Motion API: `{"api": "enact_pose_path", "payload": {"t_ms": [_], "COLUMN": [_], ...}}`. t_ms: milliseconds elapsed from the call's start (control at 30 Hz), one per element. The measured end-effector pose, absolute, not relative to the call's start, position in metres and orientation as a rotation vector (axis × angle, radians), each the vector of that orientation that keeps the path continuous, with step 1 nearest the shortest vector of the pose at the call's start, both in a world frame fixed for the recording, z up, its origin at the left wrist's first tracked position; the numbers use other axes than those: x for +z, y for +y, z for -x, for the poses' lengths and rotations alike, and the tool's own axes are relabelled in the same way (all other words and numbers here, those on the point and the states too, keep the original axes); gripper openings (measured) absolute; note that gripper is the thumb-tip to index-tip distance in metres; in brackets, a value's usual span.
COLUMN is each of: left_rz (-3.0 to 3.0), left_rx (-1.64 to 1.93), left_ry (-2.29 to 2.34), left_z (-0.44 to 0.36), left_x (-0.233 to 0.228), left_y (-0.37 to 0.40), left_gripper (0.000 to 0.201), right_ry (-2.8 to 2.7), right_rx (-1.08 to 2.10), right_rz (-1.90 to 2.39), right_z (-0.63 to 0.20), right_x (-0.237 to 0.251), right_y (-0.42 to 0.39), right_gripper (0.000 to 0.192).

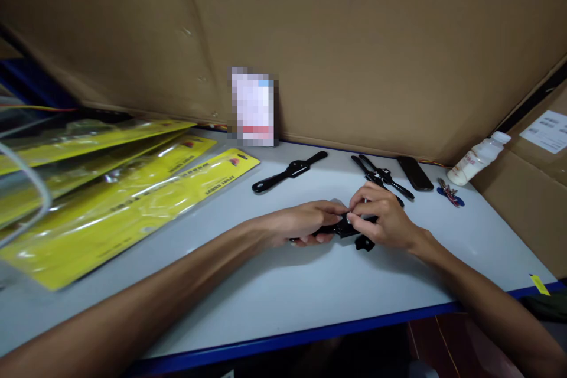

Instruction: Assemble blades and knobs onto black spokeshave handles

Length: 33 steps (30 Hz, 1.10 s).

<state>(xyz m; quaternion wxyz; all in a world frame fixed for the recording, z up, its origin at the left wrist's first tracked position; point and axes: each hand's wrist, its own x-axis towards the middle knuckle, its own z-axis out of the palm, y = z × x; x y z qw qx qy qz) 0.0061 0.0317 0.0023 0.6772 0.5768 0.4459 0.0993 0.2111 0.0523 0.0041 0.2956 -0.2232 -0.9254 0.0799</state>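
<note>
My left hand (312, 221) is closed round one handle of a black spokeshave (348, 227) held low over the table. The fingertips of my right hand (383, 215) are pinched together at its middle, on a small shiny piece too hidden to name. A loose small black plate with a notched edge (364, 243) lies on the table just below the right hand. Farther back, another spokeshave body (295, 169) rests alone to the left. More black spokeshaves (383, 176) lie crossed behind my right hand, partly overlapping.
Yellow blister packs (133, 207) are stacked on the left of the white table (266, 307). A phone (415, 173), some keys (450, 192) and a milky plastic bottle (478, 158) stand or lie at the back right. Cardboard (354, 53) walls the rear, with a blurred card (254, 109) against it.
</note>
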Motion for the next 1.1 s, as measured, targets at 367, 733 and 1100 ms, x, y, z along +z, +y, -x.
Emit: {"api": "enact_pose_path", "payload": {"t_ms": [367, 733, 1100], "left_rz": [-1.361, -1.552, -1.613], "left_rx": [0.182, 0.173, 0.244], "left_ry": [0.929, 0.745, 0.663], "left_z": [-0.001, 0.008, 0.010], "left_x": [0.007, 0.003, -0.012], "left_y": [0.032, 0.035, 0.040], "left_gripper": [0.039, 0.048, 0.052], "right_ry": [-2.391, -2.587, -2.504], "right_rx": [0.377, 1.638, 1.732], "right_rz": [0.714, 0.971, 0.936], "right_z": [-0.218, -0.235, -0.233], "right_x": [0.022, 0.027, 0.022], "right_y": [0.058, 0.077, 0.078], "right_gripper": [0.014, 0.046, 0.046]}}
